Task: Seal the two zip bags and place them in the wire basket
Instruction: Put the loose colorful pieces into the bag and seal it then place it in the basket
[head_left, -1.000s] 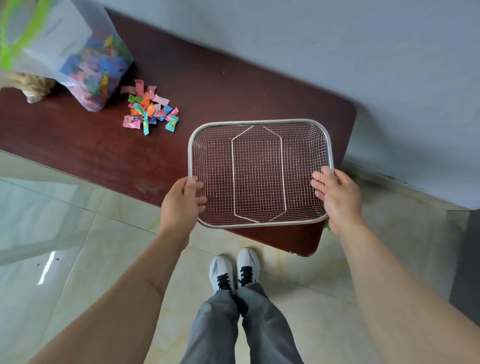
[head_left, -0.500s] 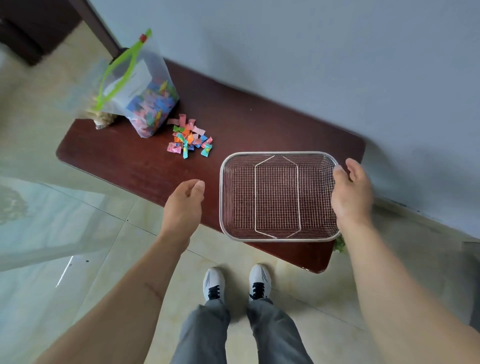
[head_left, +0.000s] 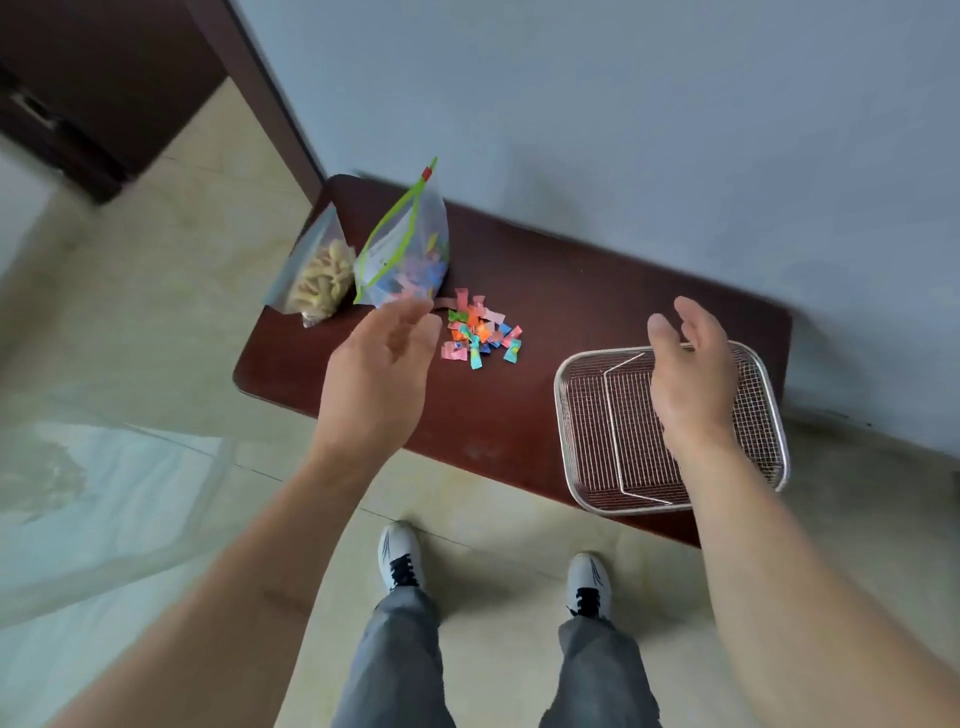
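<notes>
Two zip bags stand at the left end of a dark red bench (head_left: 545, 291). One bag (head_left: 410, 254) has a green zip strip, gaping apart, and holds coloured wrapped sweets. The other bag (head_left: 319, 273), further left, holds pale pasta-like pieces. An empty wire basket (head_left: 587, 441) sits on the bench's right end, overhanging the front edge. My left hand (head_left: 382, 364) hovers open just in front of the sweets bag, not touching it. My right hand (head_left: 685, 369) is open above the basket's far left part, holding nothing.
A loose pile of coloured sweets (head_left: 480, 335) lies on the bench between the bags and the basket. A grey wall runs behind the bench. Dark furniture (head_left: 104, 78) stands at the far left. My feet (head_left: 400, 556) are on the tiled floor before the bench.
Both hands have let go of the basket. My left hand moved left toward the sweets bag and my right hand lifted off the basket rim. The view shifted left, showing both bags.
</notes>
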